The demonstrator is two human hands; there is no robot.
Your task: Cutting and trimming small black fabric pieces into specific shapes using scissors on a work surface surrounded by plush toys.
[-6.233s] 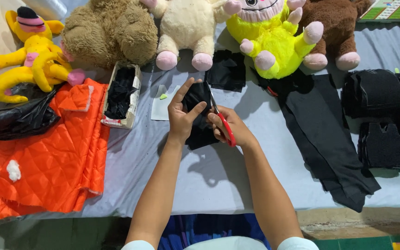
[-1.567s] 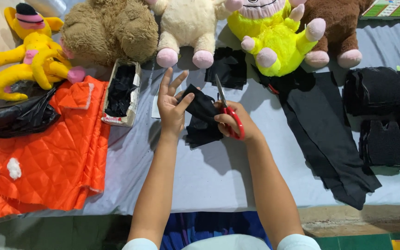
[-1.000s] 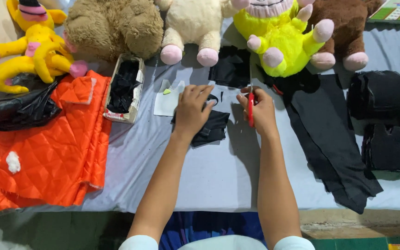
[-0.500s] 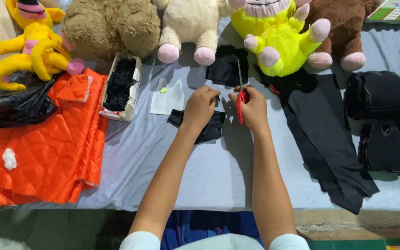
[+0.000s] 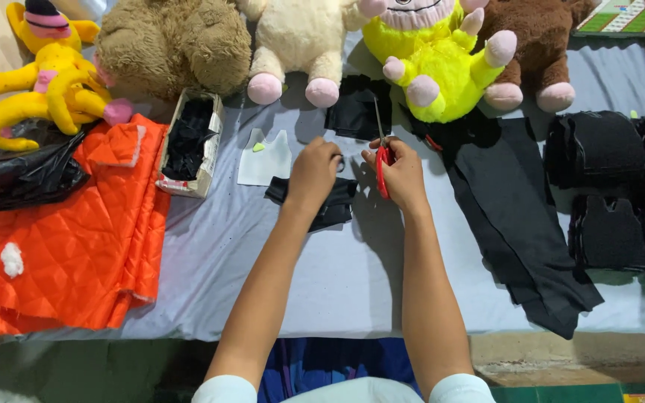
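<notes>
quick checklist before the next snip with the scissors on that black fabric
1. Scissors gripped in right hand: ok, red handles in the fingers, blades pointing away from the body.
2. Left hand on the black fabric: ok, it rests on the piece.
3. Left fingers out of the blades' line: cannot tell, fingertips hidden.
4. Fabric flat on the grey sheet: not ok, the piece looks bunched.
5. White pattern piece out of the cut: ok, it lies apart, left of the hands.
</notes>
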